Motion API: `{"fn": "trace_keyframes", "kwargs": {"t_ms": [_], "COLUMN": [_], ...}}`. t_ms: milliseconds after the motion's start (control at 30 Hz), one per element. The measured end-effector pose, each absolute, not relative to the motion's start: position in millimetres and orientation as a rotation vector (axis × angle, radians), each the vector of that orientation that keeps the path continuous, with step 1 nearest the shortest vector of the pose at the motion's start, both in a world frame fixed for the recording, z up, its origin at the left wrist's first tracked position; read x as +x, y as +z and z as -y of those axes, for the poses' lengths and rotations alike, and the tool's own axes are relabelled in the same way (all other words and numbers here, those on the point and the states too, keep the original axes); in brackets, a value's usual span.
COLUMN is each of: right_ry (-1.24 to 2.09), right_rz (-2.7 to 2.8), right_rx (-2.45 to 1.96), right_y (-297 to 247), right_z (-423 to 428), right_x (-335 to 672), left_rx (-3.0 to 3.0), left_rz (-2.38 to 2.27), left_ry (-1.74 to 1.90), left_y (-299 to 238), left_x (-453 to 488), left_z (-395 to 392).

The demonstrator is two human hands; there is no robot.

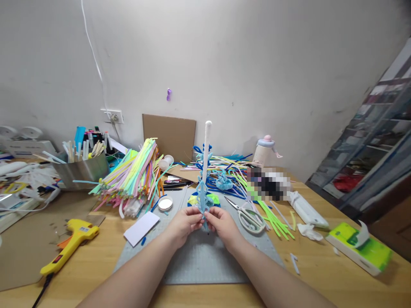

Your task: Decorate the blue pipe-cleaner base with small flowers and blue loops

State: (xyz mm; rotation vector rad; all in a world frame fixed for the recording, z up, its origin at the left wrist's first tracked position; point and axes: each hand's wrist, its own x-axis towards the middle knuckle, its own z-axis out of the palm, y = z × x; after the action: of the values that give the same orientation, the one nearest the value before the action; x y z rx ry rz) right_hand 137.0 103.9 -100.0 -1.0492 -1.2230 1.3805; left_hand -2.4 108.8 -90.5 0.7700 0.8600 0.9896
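Observation:
Between the fingertips of both hands is a light-blue pipe-cleaner piece [202, 197], looped and upright over the grey cutting mat [199, 261]. My left hand [184, 223] pinches it low on the left, and my right hand [223, 223] pinches it on the right. Just behind it stands a white fuzzy rod [207, 145] with dark-blue curls beside it. A round blue, green and yellow base [192, 200] shows under the rod, partly covered by the light-blue piece. Scissors [250, 218] with pale handles lie to the right of my right hand.
A large bundle of coloured pipe cleaners [135, 171] lies left, near a metal container [83, 173] of sticks. A yellow glue gun [70, 244], a white card [141, 228] and a small round lid [165, 203] lie nearby. Green pipe cleaners [272, 218] and a tissue pack [359, 248] are right.

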Motion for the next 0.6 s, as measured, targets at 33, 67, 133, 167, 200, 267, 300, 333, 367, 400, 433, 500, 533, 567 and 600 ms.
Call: {"fn": "trace_keyframes", "kwargs": {"t_ms": [33, 67, 133, 167, 200, 267, 300, 333, 367, 400, 433, 500, 533, 567, 600], "right_ry": [1.386, 1.390, 1.388, 1.382, 1.374, 1.366, 1.364, 1.364, 1.361, 1.359, 1.358, 1.360, 1.362, 1.362, 1.360], "right_rz": [1.215, 1.210, 1.208, 1.212, 1.218, 1.227, 1.227, 1.223, 1.217, 1.209, 1.202, 1.190, 1.186, 1.181, 1.179], "right_rx": [-1.051, -1.053, -1.057, -1.061, -1.064, -1.071, -1.075, -1.080, -1.085, -1.093, -1.100, -1.106, -1.108, -1.109, -1.110], "right_y": [-100.5, -101.0, -101.9, -102.3, -102.5, -102.4, -102.1, -101.6, -101.0, -100.4, -99.8, -99.0, -98.8, -98.7, -98.6], "right_z": [-104.0, -104.3, -104.7, -104.8, -104.9, -104.6, -104.4, -104.2, -104.0, -103.8, -103.7, -103.8, -104.0, -104.1, -104.2], "right_x": [137.0, 137.0, 137.1, 137.2, 137.2, 137.3, 137.3, 137.2, 137.1, 137.0, 137.0, 137.0, 137.0, 136.9, 136.9], "left_rx": [0.779, 0.785, 0.786, 0.788, 0.792, 0.813, 0.826, 0.837, 0.841, 0.838, 0.832, 0.818, 0.810, 0.803, 0.801], "left_rz": [-0.867, -0.879, -0.905, -0.916, -0.926, -0.940, -0.944, -0.948, -0.951, -0.953, -0.951, -0.944, -0.936, -0.926, -0.916], "left_ry": [0.986, 0.980, 0.959, 0.944, 0.933, 0.917, 0.916, 0.923, 0.937, 0.957, 0.975, 0.998, 1.001, 1.001, 0.997], "left_y": [-90.4, -90.3, -90.4, -90.5, -90.6, -91.0, -91.1, -91.3, -91.3, -91.3, -91.2, -90.9, -90.6, -90.3, -90.0], "left_x": [-2.4, -2.4, -2.4, -2.4, -2.3, -2.1, -1.8, -1.3, -0.7, 0.1, 1.0, 2.6, 3.3, 3.8, 4.1], "left_z": [-108.3, -107.8, -107.1, -106.9, -106.7, -106.5, -106.5, -106.6, -106.7, -106.8, -106.9, -107.1, -107.2, -107.1, -107.0]}}
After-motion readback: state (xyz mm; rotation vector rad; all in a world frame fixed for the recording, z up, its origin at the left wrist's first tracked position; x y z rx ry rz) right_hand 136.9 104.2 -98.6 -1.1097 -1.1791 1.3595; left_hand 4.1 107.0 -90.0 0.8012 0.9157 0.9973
